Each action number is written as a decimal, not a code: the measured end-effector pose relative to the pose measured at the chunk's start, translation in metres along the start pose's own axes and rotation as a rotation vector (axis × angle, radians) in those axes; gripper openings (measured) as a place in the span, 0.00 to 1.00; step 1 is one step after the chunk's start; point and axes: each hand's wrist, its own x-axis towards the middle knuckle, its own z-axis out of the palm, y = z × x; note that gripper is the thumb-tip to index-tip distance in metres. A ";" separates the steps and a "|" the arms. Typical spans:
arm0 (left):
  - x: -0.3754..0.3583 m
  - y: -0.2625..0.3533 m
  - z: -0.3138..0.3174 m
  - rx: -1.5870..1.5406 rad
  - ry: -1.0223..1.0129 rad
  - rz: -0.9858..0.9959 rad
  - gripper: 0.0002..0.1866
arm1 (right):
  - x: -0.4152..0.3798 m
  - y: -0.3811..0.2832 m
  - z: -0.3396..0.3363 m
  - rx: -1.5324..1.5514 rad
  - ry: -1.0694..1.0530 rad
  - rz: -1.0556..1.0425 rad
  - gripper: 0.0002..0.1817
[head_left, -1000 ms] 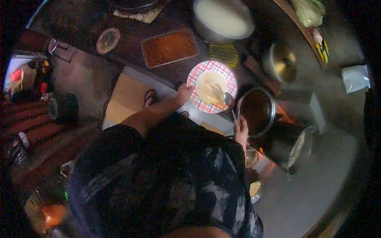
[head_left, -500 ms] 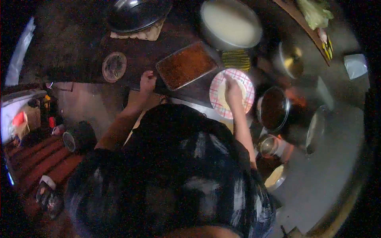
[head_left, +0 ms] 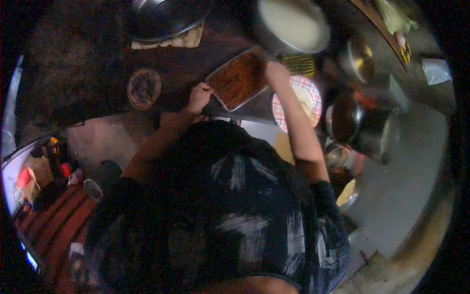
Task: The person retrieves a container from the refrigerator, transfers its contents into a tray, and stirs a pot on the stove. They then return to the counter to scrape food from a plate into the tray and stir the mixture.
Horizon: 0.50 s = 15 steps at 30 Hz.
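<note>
Rectangular metal tray of reddish-brown crumb (head_left: 238, 78), upper centre of frame, now being gripped at both ends: left hand (head_left: 199, 96) curled on its near-left corner, right hand (head_left: 277, 73) moved off the red-checked round plate (head_left: 299, 101) to its right edge. Overhanging the dark counter edge (head_left: 161, 105); crowded right by steel pots (head_left: 343, 117), freer left.

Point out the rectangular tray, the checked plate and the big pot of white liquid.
rectangular tray (head_left: 238, 78), head view, on its reddish-brown filling.
checked plate (head_left: 308, 85), head view, on the bare upper rim.
big pot of white liquid (head_left: 293, 22), head view, on the liquid's surface.
</note>
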 end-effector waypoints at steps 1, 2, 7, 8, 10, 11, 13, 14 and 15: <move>-0.002 -0.002 0.003 -0.009 0.003 -0.012 0.11 | -0.001 -0.004 -0.005 -0.009 -0.011 -0.007 0.13; 0.002 -0.006 -0.001 0.016 -0.005 0.000 0.10 | 0.001 -0.014 -0.008 -0.031 -0.045 -0.048 0.13; 0.000 0.005 -0.004 0.096 0.050 0.127 0.09 | -0.010 -0.039 -0.013 -0.116 -0.090 -0.169 0.12; 0.000 0.005 -0.003 0.140 0.062 0.182 0.09 | -0.012 -0.043 -0.010 -0.130 -0.104 -0.194 0.12; -0.002 0.004 -0.002 0.179 0.078 0.231 0.09 | -0.017 -0.050 -0.002 -0.131 -0.110 -0.248 0.13; -0.001 0.005 -0.002 0.153 0.074 0.170 0.09 | -0.019 -0.051 0.001 -0.136 -0.111 -0.254 0.13; 0.005 0.006 0.002 0.128 0.075 0.107 0.09 | -0.027 -0.057 -0.001 -0.122 -0.175 -0.285 0.13; 0.006 0.005 0.002 0.152 0.091 0.171 0.09 | -0.028 -0.059 0.003 -0.172 -0.195 -0.291 0.13; 0.006 0.003 0.003 0.175 0.107 0.234 0.09 | -0.030 -0.060 0.002 -0.173 -0.195 -0.297 0.13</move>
